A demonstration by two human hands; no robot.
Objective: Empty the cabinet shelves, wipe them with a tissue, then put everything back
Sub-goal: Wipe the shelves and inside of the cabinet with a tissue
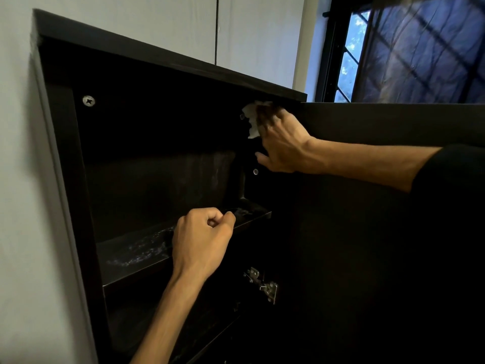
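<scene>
Right hand [282, 143] presses a crumpled white tissue [251, 119] with its fingers against the upper right inside wall of the dark cabinet [162, 57] (top corner, just under the top panel). Left hand [203, 237] curled into a fist, holding nothing, resting on the shelf [136, 254] front edge. Open door [367, 232] at right, hinge [262, 283] below.

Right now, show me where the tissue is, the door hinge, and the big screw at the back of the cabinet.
tissue [251, 119], head view, on the white crumpled part left of the right hand
hinge [265, 285], head view, on the metal plate
screw [89, 101], head view, on its cross-slotted head
</scene>
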